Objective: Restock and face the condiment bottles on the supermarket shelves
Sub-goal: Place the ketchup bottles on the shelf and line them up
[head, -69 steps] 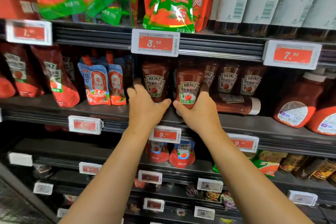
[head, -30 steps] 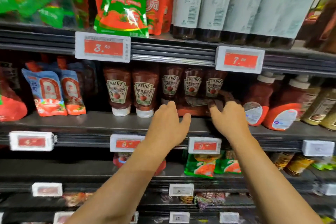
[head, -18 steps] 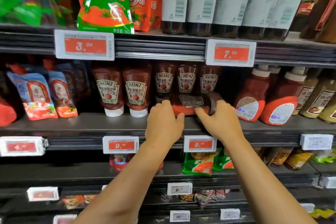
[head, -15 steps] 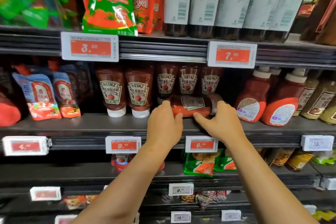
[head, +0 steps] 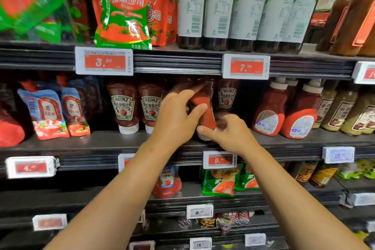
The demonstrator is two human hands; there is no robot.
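On the middle shelf, a red Heinz ketchup bottle is tilted nearly upright, cap down. My left hand grips its body from the left, thumb across the front. My right hand holds its lower end at the white cap. Two upright Heinz bottles stand to the left, label forward, and another Heinz bottle stands behind to the right. The held bottle's label is hidden.
Larger red squeeze bottles stand to the right, brown jars beyond them. Blue-red sauce pouches lean at left. Dark bottles and tomato pouches fill the shelf above. Price tags line the shelf edges.
The ketchup bottle that lay on its side at the shelf front has been lifted and turned toward upright by both hands. The view has shifted slightly.
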